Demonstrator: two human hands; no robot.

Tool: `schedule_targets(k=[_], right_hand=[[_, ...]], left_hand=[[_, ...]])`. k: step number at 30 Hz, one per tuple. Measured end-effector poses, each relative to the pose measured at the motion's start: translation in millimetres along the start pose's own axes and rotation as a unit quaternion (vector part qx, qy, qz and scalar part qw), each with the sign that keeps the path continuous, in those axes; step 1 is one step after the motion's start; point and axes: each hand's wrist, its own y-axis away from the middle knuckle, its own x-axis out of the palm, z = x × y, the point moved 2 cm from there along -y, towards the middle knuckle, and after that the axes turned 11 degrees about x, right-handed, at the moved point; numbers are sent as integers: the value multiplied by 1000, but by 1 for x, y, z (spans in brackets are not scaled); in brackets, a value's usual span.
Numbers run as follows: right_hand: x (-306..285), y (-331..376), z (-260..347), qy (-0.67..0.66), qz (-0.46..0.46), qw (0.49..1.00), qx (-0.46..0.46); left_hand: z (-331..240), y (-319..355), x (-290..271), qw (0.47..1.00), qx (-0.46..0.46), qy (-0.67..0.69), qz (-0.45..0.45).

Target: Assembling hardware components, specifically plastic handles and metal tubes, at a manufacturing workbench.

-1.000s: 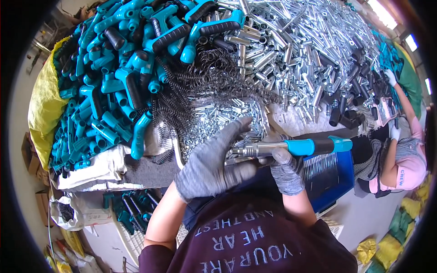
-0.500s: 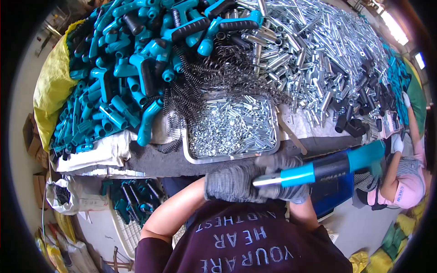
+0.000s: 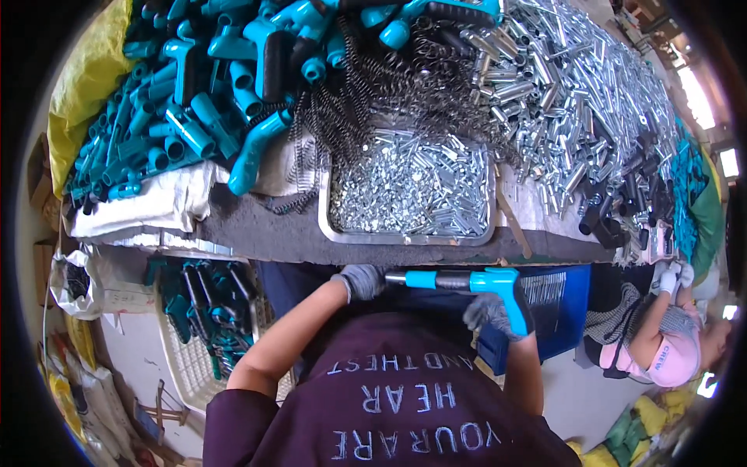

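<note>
- Fingers (image 3: 359, 282) of the gloved left hand (image 3: 362, 280) close round the metal nose of one teal tool (image 3: 459, 281), held level just below the bench edge (image 3: 257, 233).
- Right hand (image 3: 490, 311), also in a grey glove, wraps the tool's black grip, which hangs down at the tool's right end; both hands are clamped on this single tool, in front of the person's dark shirt (image 3: 405, 397).
- One metal tray (image 3: 327, 226) sits on the bench directly above the tool, heaped with small silver parts (image 3: 408, 187), too many to count.
- Black springs (image 3: 366, 109) lie in a tangled pile behind and left of the tray; their number cannot be told.
- Teal housings (image 3: 187, 101) are stacked in a large heap at the bench's left, dozens at least, some with black grips.
- Silver tubes (image 3: 576, 86) spread across the bench's right, again beyond counting.
- One yellow sack (image 3: 85, 78) edges the teal heap at far left.
- One white basket (image 3: 187, 358) below the bench at left holds more teal tools.
- One blue crate (image 3: 564, 311) stands just right of the right hand.
- One second person (image 3: 661, 342), in pink cap and white gloves, works at the right edge, well apart from the tool.
</note>
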Motion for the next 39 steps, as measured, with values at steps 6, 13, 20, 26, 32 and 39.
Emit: schedule_targets(k=[6, 13, 20, 26, 32, 39], right_hand=[[28, 1, 14, -35, -90, 995, -18], [18, -58, 11, 368, -275, 883, -90], [49, -135, -8, 495, -280, 816, -100], [52, -164, -7, 656, -297, 679, -142], [62, -183, -14, 686, -269, 657, -156], [69, -229, -19, 705, -234, 644, -182]], left_hand=[[43, -17, 11, 957, 111, -59, -263], [70, -23, -20, 916, 58, 11, -398], [82, -21, -29, 924, 4, 28, -382], [82, -15, -28, 927, -10, 35, -373], [89, -17, -25, 931, -26, 36, -361], [57, 0, -33, 944, 27, 17, -328]])
